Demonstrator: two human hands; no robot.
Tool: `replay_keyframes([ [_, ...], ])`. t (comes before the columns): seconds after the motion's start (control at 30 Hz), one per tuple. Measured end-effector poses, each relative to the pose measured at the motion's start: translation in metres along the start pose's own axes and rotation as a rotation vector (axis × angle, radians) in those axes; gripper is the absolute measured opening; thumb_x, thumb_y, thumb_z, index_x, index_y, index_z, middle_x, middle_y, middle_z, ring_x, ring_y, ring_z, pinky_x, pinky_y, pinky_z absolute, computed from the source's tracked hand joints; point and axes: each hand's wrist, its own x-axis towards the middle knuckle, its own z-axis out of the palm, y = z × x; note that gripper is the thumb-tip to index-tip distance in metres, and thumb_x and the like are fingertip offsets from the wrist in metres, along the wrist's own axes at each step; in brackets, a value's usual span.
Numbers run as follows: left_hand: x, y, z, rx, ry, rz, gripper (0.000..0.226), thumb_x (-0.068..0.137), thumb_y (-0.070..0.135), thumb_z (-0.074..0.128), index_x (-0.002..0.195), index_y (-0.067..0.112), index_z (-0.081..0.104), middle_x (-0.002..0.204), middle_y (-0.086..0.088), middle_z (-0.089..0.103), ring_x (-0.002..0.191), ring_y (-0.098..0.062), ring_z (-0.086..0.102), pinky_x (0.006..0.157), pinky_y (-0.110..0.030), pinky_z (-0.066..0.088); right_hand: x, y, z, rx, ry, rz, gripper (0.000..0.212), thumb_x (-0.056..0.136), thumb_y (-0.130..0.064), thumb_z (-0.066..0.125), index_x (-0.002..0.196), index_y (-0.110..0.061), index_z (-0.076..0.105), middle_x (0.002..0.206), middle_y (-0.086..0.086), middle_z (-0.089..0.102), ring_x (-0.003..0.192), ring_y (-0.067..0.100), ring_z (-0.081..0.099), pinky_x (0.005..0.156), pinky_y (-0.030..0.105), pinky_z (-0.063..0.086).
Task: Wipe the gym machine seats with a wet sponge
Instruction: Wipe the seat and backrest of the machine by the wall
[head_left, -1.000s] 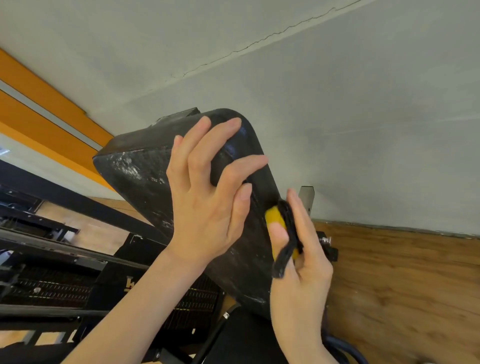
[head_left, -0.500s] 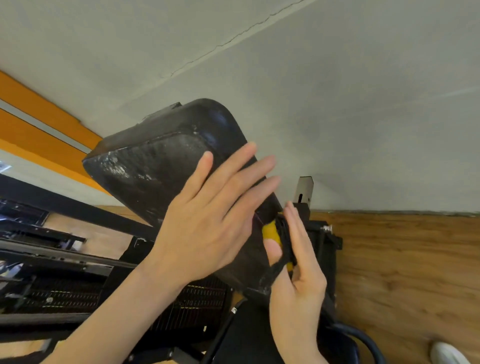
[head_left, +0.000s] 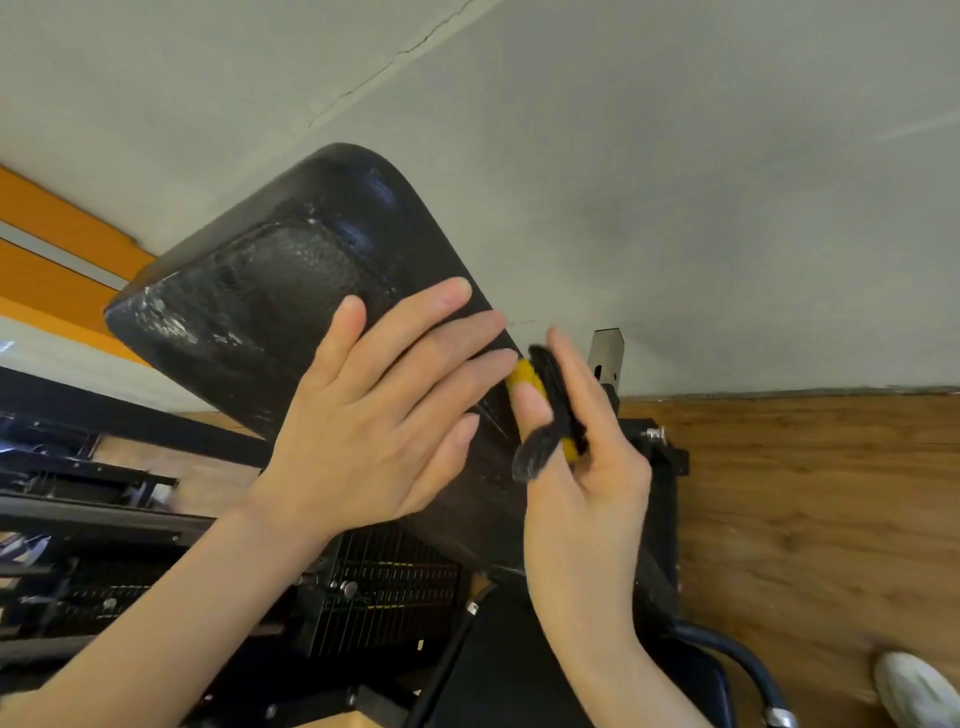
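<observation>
Black seat pad (head_left: 291, 291): tilted, wet sheen.
Left hand (head_left: 374, 421): fingers straight, flat on pad, likely steadying it.
Right hand (head_left: 587, 467): fingers pinching yellow sponge (head_left: 524, 376) against pad edge at 3 o'clock, for wiping.

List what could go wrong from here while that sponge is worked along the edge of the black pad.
1. The right hand only pinches the sponge between thumb and fingers at the pad's side edge, so it may slip out and drop.
2. The left hand lies flat with straight fingers on the black pad, whose surface looks wet and glossy; the palm could slide.
3. The white residue near the pad's far corner sits away from the sponge and may get missed.
</observation>
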Motion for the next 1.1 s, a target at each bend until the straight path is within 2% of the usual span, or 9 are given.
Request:
replay_keyframes([
  [0.13, 0.0, 0.001, 0.001, -0.019, -0.003, -0.005, 0.044, 0.105, 0.029, 0.022, 0.128, 0.014, 0.056, 0.14, -0.003, 0.046, 0.153, -0.011, 0.003, 0.122, -0.036, -0.012, -0.019, 0.012, -0.015, -0.009, 0.057, 0.103, 0.05, 0.091, -0.022, 0.062, 0.138, -0.034, 0.049, 0.14, -0.023, 0.05, 0.131, -0.008, 0.039, 0.112, 0.027, 0.036],
  [0.2, 0.001, 0.002, 0.0, -0.018, 0.002, -0.012, 0.044, 0.105, 0.029, 0.022, 0.127, 0.015, 0.058, 0.138, -0.003, 0.047, 0.153, -0.01, 0.004, 0.122, -0.035, -0.012, -0.017, 0.01, -0.014, 0.012, 0.099, 0.131, 0.049, 0.09, -0.026, 0.063, 0.136, -0.036, 0.051, 0.138, -0.023, 0.051, 0.129, -0.011, 0.04, 0.11, 0.024, 0.037],
  [0.37, 0.002, 0.007, -0.003, -0.037, -0.028, -0.058, 0.048, 0.105, 0.031, 0.021, 0.133, 0.014, 0.057, 0.137, -0.002, 0.048, 0.152, -0.008, 0.005, 0.122, -0.035, -0.013, -0.003, 0.004, 0.002, -0.058, 0.006, -0.028, 0.051, 0.095, -0.015, 0.058, 0.142, -0.028, 0.044, 0.146, -0.019, 0.044, 0.136, -0.006, 0.034, 0.111, 0.02, 0.032],
  [0.53, 0.004, 0.016, -0.013, -0.007, -0.093, -0.07, 0.048, 0.103, 0.028, 0.031, 0.13, 0.008, 0.065, 0.136, -0.009, 0.059, 0.144, -0.027, 0.023, 0.122, -0.038, -0.011, -0.026, 0.023, -0.019, -0.142, 0.063, 0.04, 0.053, 0.095, -0.02, 0.058, 0.143, -0.035, 0.04, 0.146, -0.031, 0.037, 0.138, -0.009, 0.026, 0.118, 0.035, 0.026],
  [0.6, 0.005, 0.024, -0.015, 0.012, -0.159, -0.012, 0.046, 0.103, 0.027, 0.034, 0.129, 0.006, 0.065, 0.135, -0.012, 0.061, 0.141, -0.03, 0.031, 0.123, -0.039, -0.008, -0.03, 0.028, -0.016, -0.221, 0.003, -0.064, 0.056, 0.097, -0.01, 0.055, 0.147, -0.026, 0.035, 0.152, -0.024, 0.031, 0.143, -0.001, 0.021, 0.119, 0.04, 0.023],
  [0.7, 0.006, 0.031, -0.013, 0.03, -0.268, 0.082, 0.045, 0.105, 0.028, 0.034, 0.129, 0.007, 0.066, 0.133, -0.009, 0.065, 0.134, -0.026, 0.042, 0.123, -0.037, 0.0, -0.05, 0.053, -0.029, -0.395, -0.076, -0.199, 0.07, 0.087, 0.01, 0.061, 0.148, -0.01, 0.033, 0.158, -0.006, 0.026, 0.147, 0.018, 0.019, 0.115, 0.051, 0.024],
  [0.8, 0.008, 0.027, -0.009, 0.031, -0.289, 0.11, 0.042, 0.105, 0.026, 0.036, 0.125, 0.01, 0.069, 0.128, -0.006, 0.068, 0.124, -0.023, 0.048, 0.121, -0.032, 0.008, -0.05, 0.069, -0.04, -0.459, -0.11, -0.253, 0.077, 0.08, 0.02, 0.064, 0.146, -0.007, 0.036, 0.158, 0.0, 0.028, 0.147, 0.022, 0.021, 0.116, 0.051, 0.021],
  [0.97, 0.007, 0.028, -0.004, 0.044, -0.251, 0.105, 0.039, 0.103, 0.025, 0.04, 0.122, 0.012, 0.072, 0.125, -0.004, 0.069, 0.12, -0.022, 0.049, 0.12, -0.028, 0.008, -0.04, 0.079, -0.064, -0.433, -0.242, -0.32, 0.059, 0.093, -0.003, 0.054, 0.147, -0.007, 0.029, 0.158, 0.002, 0.027, 0.146, 0.024, 0.024, 0.115, 0.05, 0.027],
  [1.1, 0.007, 0.031, -0.006, 0.033, -0.265, 0.063, 0.038, 0.103, 0.026, 0.042, 0.122, 0.013, 0.072, 0.126, -0.002, 0.069, 0.12, -0.022, 0.05, 0.12, -0.028, 0.008, -0.021, 0.067, -0.067, -0.317, -0.267, -0.333, 0.053, 0.097, -0.011, 0.051, 0.144, 0.002, 0.031, 0.154, 0.01, 0.033, 0.144, 0.026, 0.03, 0.114, 0.05, 0.03],
])
